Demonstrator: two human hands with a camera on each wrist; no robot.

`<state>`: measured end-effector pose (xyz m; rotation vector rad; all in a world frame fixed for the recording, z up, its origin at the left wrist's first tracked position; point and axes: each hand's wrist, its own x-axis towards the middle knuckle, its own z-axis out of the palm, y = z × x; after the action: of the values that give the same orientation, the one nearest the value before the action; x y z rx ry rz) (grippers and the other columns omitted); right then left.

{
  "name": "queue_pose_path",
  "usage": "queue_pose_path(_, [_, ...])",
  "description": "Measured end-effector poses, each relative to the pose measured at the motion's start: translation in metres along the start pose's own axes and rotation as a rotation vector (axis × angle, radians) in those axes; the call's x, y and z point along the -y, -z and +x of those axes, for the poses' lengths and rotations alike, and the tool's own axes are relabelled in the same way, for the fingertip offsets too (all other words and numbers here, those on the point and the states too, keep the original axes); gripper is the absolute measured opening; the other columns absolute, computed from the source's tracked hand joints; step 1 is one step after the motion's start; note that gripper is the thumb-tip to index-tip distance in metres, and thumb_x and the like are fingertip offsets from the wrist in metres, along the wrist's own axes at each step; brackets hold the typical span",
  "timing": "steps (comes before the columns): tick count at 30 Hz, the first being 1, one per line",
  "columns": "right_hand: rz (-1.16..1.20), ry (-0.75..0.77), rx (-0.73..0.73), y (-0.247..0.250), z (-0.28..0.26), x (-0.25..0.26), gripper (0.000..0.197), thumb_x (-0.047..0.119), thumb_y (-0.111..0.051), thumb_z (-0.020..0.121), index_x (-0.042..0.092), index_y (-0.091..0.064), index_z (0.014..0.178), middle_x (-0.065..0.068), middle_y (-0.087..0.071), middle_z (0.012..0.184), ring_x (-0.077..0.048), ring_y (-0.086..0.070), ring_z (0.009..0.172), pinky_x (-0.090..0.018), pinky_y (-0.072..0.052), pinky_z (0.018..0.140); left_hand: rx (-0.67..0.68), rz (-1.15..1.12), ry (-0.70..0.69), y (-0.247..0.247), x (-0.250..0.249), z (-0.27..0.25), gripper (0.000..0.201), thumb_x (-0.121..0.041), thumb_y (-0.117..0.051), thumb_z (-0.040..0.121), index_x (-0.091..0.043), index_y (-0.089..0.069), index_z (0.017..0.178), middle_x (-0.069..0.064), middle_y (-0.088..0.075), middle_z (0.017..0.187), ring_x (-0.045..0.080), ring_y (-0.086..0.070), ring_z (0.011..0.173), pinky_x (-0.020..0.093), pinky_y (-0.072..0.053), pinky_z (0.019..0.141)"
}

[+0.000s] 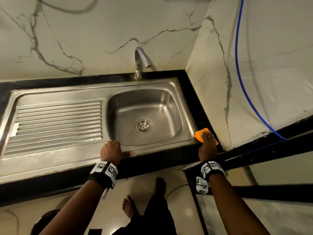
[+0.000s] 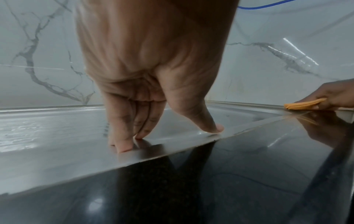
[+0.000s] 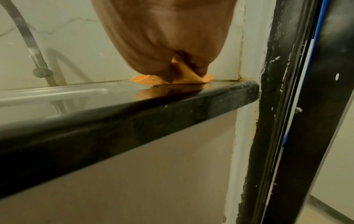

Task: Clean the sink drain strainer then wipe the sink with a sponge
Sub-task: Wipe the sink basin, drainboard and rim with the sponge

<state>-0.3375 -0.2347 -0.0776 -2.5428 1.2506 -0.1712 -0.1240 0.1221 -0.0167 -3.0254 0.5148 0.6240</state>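
Note:
The steel sink [image 1: 152, 99] has a round drain strainer [image 1: 143, 126] seated in the bottom of its basin. My left hand [image 1: 112, 149] rests on the sink's front rim, fingers and thumb pressed straight down on the steel [image 2: 168, 136], holding nothing. My right hand [image 1: 208, 143] is at the sink's front right corner, on the black counter. It grips a thin orange sponge [image 1: 200, 134], which lies against the counter top [image 3: 145, 79]. In the left wrist view the sponge [image 2: 304, 104] shows pinched under the right hand [image 2: 333, 95]. The right wrist view has curled fingers [image 3: 162, 68] over it.
A curved tap [image 1: 139, 61] stands behind the basin. A ribbed drainboard [image 1: 57, 122] fills the sink's left half. Marble walls close in the back and right, with a blue hose [image 1: 238, 65] on the right wall. A black door frame [image 3: 287, 106] stands beside the counter end.

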Motion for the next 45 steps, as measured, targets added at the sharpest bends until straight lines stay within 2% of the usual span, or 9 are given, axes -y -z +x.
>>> queue_pose_path(6, [0.216, 0.447, 0.084, -0.044, -0.057, 0.102, 0.065, 0.002, -0.032, 0.066, 0.003, -0.067, 0.122, -0.016, -0.063, 0.130, -0.036, -0.058, 0.121, -0.037, -0.033, 0.112, -0.031, -0.094, 0.017, 0.001, 0.013, -0.001, 0.085, -0.080, -0.072, 0.056, -0.009, -0.061, 0.102, 0.009, -0.068, 0.100, 0.028, -0.067, 0.096, 0.037, -0.055, 0.080])
queue_pose_path(10, [0.293, 0.649, 0.355, -0.062, -0.102, 0.219, 0.062, 0.005, -0.044, 0.066, 0.008, -0.066, 0.124, -0.010, -0.063, 0.132, -0.027, -0.059, 0.122, -0.032, -0.036, 0.111, -0.071, -0.222, -0.012, 0.001, 0.026, -0.003, 0.048, -0.050, -0.073, 0.078, -0.008, -0.064, 0.099, 0.015, -0.071, 0.100, 0.037, -0.066, 0.095, 0.041, -0.055, 0.081])
queue_pose_path(13, [0.294, 0.761, 0.472, -0.065, -0.117, 0.280, 0.056, 0.002, -0.054, 0.077, 0.015, -0.060, 0.131, -0.006, -0.059, 0.138, -0.024, -0.056, 0.125, -0.033, -0.041, 0.108, -0.076, -0.370, -0.036, 0.010, 0.038, -0.011, 0.060, -0.044, -0.086, 0.066, -0.009, -0.068, 0.112, 0.019, -0.072, 0.105, 0.039, -0.066, 0.102, 0.042, -0.052, 0.084])
queue_pose_path(24, [0.116, 0.932, 0.579, -0.071, -0.106, 0.297, 0.074, -0.004, -0.046, 0.082, 0.034, -0.045, 0.144, 0.003, -0.036, 0.157, -0.020, -0.034, 0.144, -0.036, -0.037, 0.112, -0.152, -0.546, 0.041, 0.019, 0.060, -0.005, 0.071, -0.029, -0.080, 0.075, 0.000, -0.055, 0.134, 0.020, -0.065, 0.121, 0.038, -0.062, 0.112, 0.043, -0.049, 0.092])
queue_pose_path(29, [0.113, 1.164, 0.551, -0.067, -0.070, 0.323, 0.063, -0.003, -0.050, 0.081, 0.034, -0.060, 0.132, 0.002, -0.050, 0.147, -0.023, -0.052, 0.130, -0.034, -0.046, 0.100, -0.245, -0.632, 0.183, 0.016, 0.075, 0.007, 0.044, -0.005, -0.062, 0.079, 0.006, -0.063, 0.122, 0.029, -0.069, 0.106, 0.046, -0.065, 0.099, 0.047, -0.050, 0.086])
queue_pose_path(32, [0.168, 1.211, 0.495, -0.075, -0.047, 0.356, 0.059, -0.001, -0.051, 0.083, 0.034, -0.062, 0.130, 0.002, -0.052, 0.146, -0.024, -0.054, 0.127, -0.037, -0.048, 0.101, -0.251, -0.648, 0.293, 0.019, 0.091, 0.010, 0.044, -0.003, -0.065, 0.075, 0.007, -0.062, 0.118, 0.029, -0.068, 0.106, 0.046, -0.064, 0.098, 0.047, -0.050, 0.084])
queue_pose_path(38, [0.141, 1.333, 0.546, -0.096, -0.003, 0.438, 0.075, -0.012, -0.042, 0.079, 0.024, -0.046, 0.145, -0.002, -0.043, 0.152, -0.025, -0.037, 0.142, -0.036, -0.021, 0.119, -0.135, -0.567, 0.469, 0.014, 0.111, 0.020, 0.066, -0.028, -0.086, 0.065, 0.000, -0.053, 0.115, 0.020, -0.052, 0.123, 0.040, -0.053, 0.112, 0.046, -0.045, 0.087])
queue_pose_path(42, [0.058, 1.652, 0.723, -0.130, -0.021, 0.454, 0.052, 0.017, -0.047, 0.093, 0.027, -0.048, 0.144, 0.001, -0.039, 0.154, -0.024, -0.034, 0.144, -0.049, -0.022, 0.119, -0.069, -0.503, 0.620, 0.003, 0.119, 0.032, 0.089, -0.049, -0.082, 0.068, 0.007, -0.050, 0.130, 0.029, -0.046, 0.137, 0.044, -0.036, 0.135, 0.046, -0.027, 0.115])
queue_pose_path(45, [0.008, 1.724, 0.822, -0.134, -0.036, 0.448, 0.064, 0.043, -0.020, 0.088, 0.026, -0.045, 0.145, 0.000, -0.033, 0.157, -0.022, -0.021, 0.148, -0.044, -0.004, 0.122, -0.038, -0.558, 0.740, -0.003, 0.126, 0.041, 0.102, -0.051, -0.086, 0.061, 0.009, -0.048, 0.133, 0.037, -0.040, 0.141, 0.048, -0.028, 0.140, 0.045, -0.021, 0.120])
